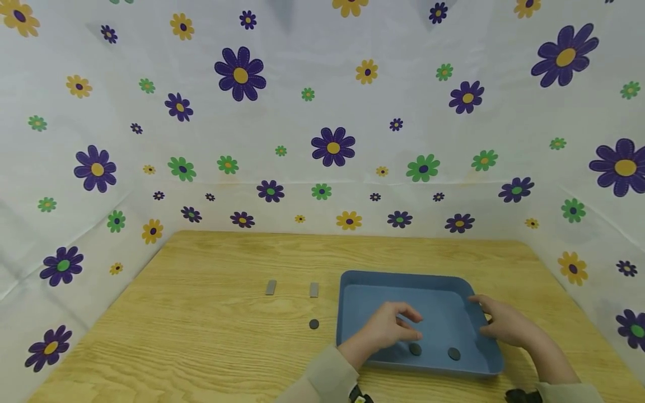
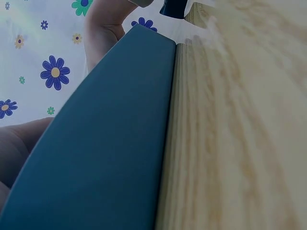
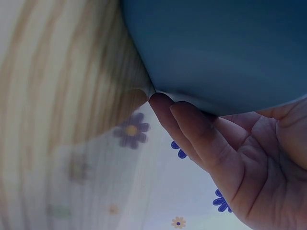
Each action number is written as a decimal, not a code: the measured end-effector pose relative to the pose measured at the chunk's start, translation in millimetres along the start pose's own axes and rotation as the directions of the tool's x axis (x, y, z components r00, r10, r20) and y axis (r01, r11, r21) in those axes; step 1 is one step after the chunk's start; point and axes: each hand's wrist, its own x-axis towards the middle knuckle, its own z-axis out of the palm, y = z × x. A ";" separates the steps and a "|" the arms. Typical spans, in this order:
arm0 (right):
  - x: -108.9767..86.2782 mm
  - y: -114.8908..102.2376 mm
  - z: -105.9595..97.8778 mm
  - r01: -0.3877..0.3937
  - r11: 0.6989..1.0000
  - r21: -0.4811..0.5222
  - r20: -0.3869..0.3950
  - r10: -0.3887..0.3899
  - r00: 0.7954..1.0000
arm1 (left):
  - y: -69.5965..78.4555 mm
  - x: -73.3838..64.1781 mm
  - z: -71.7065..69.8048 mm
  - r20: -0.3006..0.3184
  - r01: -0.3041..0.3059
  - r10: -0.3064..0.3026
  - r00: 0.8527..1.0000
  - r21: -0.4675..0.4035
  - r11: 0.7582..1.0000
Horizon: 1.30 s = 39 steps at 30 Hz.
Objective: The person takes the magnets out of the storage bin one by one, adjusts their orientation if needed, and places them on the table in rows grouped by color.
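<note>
A blue rectangular tray point(image 1: 398, 279) lies on the wooden table. My left hand point(image 1: 385, 329) hovers over it, thumb and fingers bent and apart, with nothing visible between them. Just below the left thumb lies a small dark disc point(image 1: 415, 349) in the tray. A second dark disc point(image 1: 454, 354) lies to its right, near the front wall. At the tray's right side, my right hand point(image 1: 509, 323) grips the rim. In the right wrist view, the fingers of that right hand point(image 3: 240, 165) rest against the outside of the wall; the thumb tip is hidden there.
Left of the tray, on the table point(image 1: 201, 330), are a dark disc point(image 1: 314, 324) and two small grey rectangular pieces point(image 1: 270, 287), the right one point(image 1: 314, 290) nearer the tray. A white flower-patterned sheet point(image 1: 292, 123) encloses the table's back and sides.
</note>
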 end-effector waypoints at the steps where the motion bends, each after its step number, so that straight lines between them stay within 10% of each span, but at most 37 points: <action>1: 0.0 0.2 0.1 0.001 1.000 0.005 -0.001 -0.001 1.000 | -0.5 0.1 0.0 -0.001 0.004 -0.004 1.000 0.007 1.000; 18: -2.2 1.8 -2.0 0.007 1.000 0.002 0.007 -0.007 1.000 | -4.3 1.8 3.5 -0.012 0.016 -0.013 1.000 0.196 0.980; 39: 1.4 4.1 1.3 0.005 1.000 0.017 0.002 -0.005 1.000 | -6.2 7.4 5.8 -0.001 0.043 -0.050 0.999 0.502 0.864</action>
